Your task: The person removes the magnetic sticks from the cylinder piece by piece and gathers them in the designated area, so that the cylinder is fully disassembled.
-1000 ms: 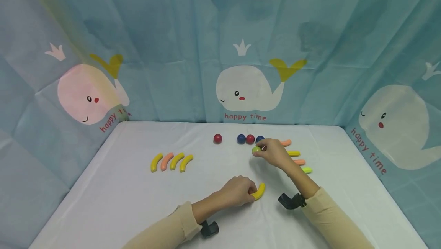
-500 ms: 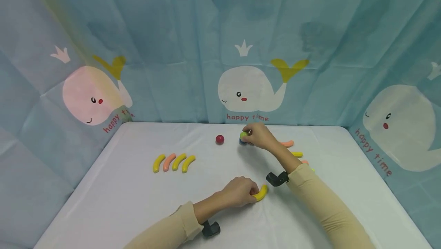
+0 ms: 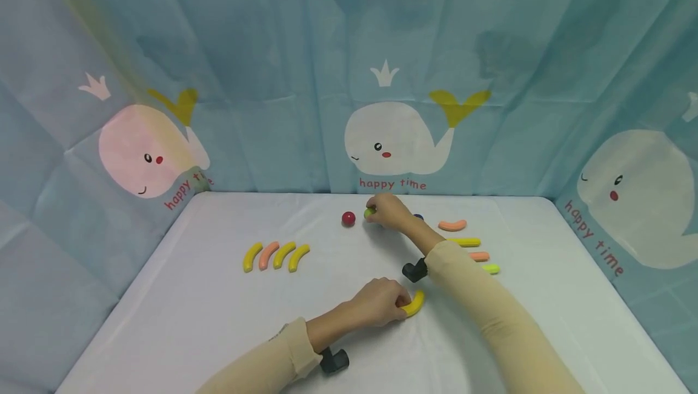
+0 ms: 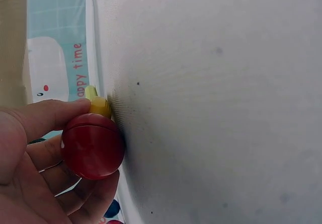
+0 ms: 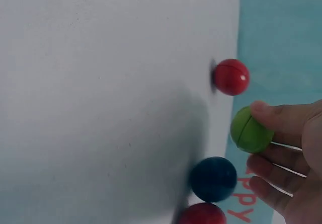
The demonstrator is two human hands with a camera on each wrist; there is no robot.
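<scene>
My left hand pinches a yellow banana-shaped piece low over the front of the white table. In the left wrist view a shiny red ball also sits in its curled fingers, hidden from the head view. Toward the back, my right hand grips a green ball between thumb and fingers. Seen from the right wrist, that ball lies between a lone red ball and a blue ball. Next to the blue one is another red ball; the hand hides both in the head view.
Several curved pieces, yellow and pink, stand in a row at left. On the right are a salmon piece, a yellow one, an orange one and a lime one. A whale-print curtain rises behind.
My right hand has carried the green ball left and back, past the blue and red balls, close to the lone red ball. My left hand keeps its place with the yellow piece.
</scene>
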